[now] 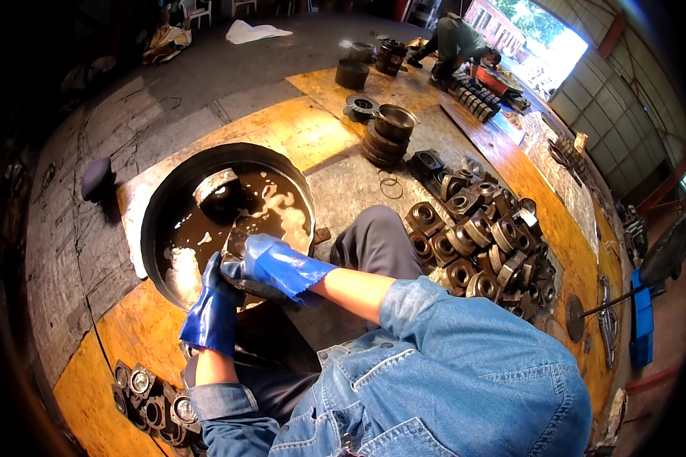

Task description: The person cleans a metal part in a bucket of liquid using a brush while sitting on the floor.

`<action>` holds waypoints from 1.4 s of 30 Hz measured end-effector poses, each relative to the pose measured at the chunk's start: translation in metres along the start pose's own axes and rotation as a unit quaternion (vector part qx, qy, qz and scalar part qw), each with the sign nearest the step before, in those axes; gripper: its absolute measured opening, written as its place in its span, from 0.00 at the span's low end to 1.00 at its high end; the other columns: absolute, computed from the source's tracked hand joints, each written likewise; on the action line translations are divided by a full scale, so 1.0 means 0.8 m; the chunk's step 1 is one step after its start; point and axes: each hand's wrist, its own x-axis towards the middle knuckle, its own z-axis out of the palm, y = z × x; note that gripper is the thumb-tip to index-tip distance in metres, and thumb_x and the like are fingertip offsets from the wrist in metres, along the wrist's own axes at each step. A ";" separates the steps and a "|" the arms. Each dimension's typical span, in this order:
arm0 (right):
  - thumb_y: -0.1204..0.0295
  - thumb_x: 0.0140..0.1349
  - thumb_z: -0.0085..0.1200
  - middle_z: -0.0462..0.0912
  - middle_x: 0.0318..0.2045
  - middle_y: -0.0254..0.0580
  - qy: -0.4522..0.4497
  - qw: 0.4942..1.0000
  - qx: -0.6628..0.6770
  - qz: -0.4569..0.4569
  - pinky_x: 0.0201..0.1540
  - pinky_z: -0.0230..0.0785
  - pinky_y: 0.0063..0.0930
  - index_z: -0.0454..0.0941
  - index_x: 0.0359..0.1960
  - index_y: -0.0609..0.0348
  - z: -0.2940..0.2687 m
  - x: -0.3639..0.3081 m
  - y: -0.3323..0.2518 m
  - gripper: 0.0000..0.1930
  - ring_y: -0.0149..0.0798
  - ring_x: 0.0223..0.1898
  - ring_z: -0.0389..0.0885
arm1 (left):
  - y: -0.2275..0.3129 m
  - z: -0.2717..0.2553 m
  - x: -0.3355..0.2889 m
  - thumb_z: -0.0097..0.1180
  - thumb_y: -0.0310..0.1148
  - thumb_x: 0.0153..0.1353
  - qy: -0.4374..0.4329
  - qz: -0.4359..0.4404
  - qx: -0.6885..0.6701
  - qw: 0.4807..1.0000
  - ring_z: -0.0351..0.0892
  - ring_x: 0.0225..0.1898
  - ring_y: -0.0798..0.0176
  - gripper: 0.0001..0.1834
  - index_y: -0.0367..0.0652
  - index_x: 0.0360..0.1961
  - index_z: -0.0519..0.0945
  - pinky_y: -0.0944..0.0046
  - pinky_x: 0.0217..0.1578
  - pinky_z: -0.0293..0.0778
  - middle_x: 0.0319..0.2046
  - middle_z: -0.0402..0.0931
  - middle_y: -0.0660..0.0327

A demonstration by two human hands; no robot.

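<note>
Both my hands wear blue rubber gloves and meet over the near side of a round black tub (151,228) of dark, foamy liquid. Between them is a dark metal part (236,241), mostly hidden by the gloves, so its full shape cannot be told. My right hand (276,264) curls over it from the right. Against its left side presses my left hand (212,308), its fingers pointing up. Farther back in the tub, a curved metal piece (215,185) sticks out of the liquid.
A heap of greasy metal bearing housings (484,247) lies to my right. More ring-shaped parts (152,404) sit at the lower left. Stacked metal rings (386,141) and a dark can (352,74) stand beyond the tub. Another person (457,46) bends over parts at the back.
</note>
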 end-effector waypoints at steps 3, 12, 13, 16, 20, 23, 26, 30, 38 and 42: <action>0.32 0.63 0.55 0.87 0.52 0.62 -0.037 0.998 -0.041 0.016 0.58 0.78 0.50 0.86 0.54 0.60 -0.020 -0.013 -0.025 0.40 0.63 0.56 0.85 | 0.002 -0.014 0.004 0.46 0.59 0.75 -0.032 0.037 0.042 0.998 0.83 0.54 0.45 0.34 0.40 0.64 0.78 0.45 0.58 0.78 0.57 0.83 0.49; 0.31 0.62 0.56 0.87 0.54 0.60 -0.046 0.999 -0.006 0.011 0.59 0.78 0.49 0.87 0.55 0.58 -0.034 -0.024 -0.031 0.41 0.61 0.56 0.85 | 0.003 -0.007 0.001 0.43 0.58 0.76 -0.008 0.021 0.010 1.000 0.82 0.56 0.44 0.34 0.40 0.66 0.77 0.43 0.62 0.76 0.59 0.82 0.48; 0.31 0.62 0.55 0.87 0.54 0.60 -0.043 0.999 -0.002 0.005 0.59 0.78 0.49 0.87 0.56 0.58 -0.032 -0.022 -0.029 0.41 0.61 0.56 0.85 | 0.003 -0.008 0.002 0.43 0.58 0.76 -0.006 0.025 0.011 1.000 0.82 0.57 0.44 0.34 0.40 0.66 0.76 0.43 0.62 0.76 0.60 0.82 0.48; 0.30 0.61 0.55 0.87 0.55 0.59 -0.031 0.999 0.016 0.017 0.60 0.78 0.49 0.86 0.57 0.56 -0.020 -0.012 -0.017 0.41 0.61 0.57 0.85 | -0.003 -0.007 0.004 0.46 0.59 0.75 -0.034 0.030 0.006 0.999 0.80 0.58 0.44 0.36 0.41 0.68 0.74 0.43 0.62 0.75 0.61 0.80 0.48; 0.29 0.60 0.54 0.86 0.56 0.58 -0.035 0.999 0.023 0.023 0.60 0.78 0.49 0.86 0.58 0.54 -0.020 -0.011 -0.018 0.42 0.60 0.59 0.84 | -0.001 -0.014 0.007 0.51 0.64 0.71 -0.054 0.036 0.013 0.998 0.77 0.58 0.43 0.41 0.41 0.70 0.71 0.41 0.59 0.74 0.61 0.77 0.46; 0.29 0.61 0.54 0.86 0.57 0.58 -0.029 0.999 0.027 0.021 0.61 0.78 0.49 0.85 0.59 0.53 -0.028 -0.020 -0.025 0.42 0.60 0.59 0.84 | 0.003 -0.008 0.003 0.44 0.61 0.75 0.001 0.017 0.016 1.000 0.81 0.59 0.43 0.38 0.37 0.67 0.75 0.42 0.63 0.76 0.62 0.80 0.47; 0.30 0.62 0.54 0.86 0.56 0.58 -0.014 0.999 0.039 -0.003 0.61 0.77 0.49 0.85 0.59 0.53 -0.027 -0.023 -0.024 0.41 0.60 0.59 0.84 | 0.004 -0.015 0.010 0.45 0.62 0.75 -0.028 0.018 0.020 0.999 0.82 0.57 0.43 0.38 0.37 0.66 0.75 0.42 0.61 0.77 0.60 0.81 0.46; 0.31 0.62 0.55 0.87 0.55 0.59 -0.029 0.999 0.025 0.010 0.61 0.77 0.49 0.84 0.61 0.54 -0.029 -0.022 -0.023 0.41 0.61 0.58 0.85 | 0.007 -0.006 0.003 0.45 0.62 0.74 -0.006 -0.021 0.002 1.000 0.83 0.53 0.43 0.37 0.37 0.63 0.76 0.41 0.58 0.79 0.56 0.83 0.46; 0.33 0.60 0.58 0.87 0.53 0.62 -0.027 0.999 0.024 0.039 0.58 0.78 0.49 0.85 0.57 0.57 -0.043 -0.037 -0.039 0.40 0.63 0.55 0.86 | 0.004 0.001 -0.012 0.49 0.61 0.73 0.012 0.029 0.032 0.999 0.83 0.52 0.44 0.34 0.40 0.61 0.77 0.42 0.57 0.79 0.55 0.83 0.48; 0.45 0.68 0.49 0.87 0.48 0.63 0.004 1.000 -0.001 0.029 0.61 0.77 0.47 0.88 0.49 0.58 -0.035 -0.035 -0.045 0.28 0.61 0.55 0.86 | 0.003 -0.014 0.004 0.55 0.64 0.70 -0.025 0.044 0.018 0.999 0.77 0.58 0.45 0.39 0.44 0.69 0.71 0.43 0.62 0.74 0.63 0.76 0.48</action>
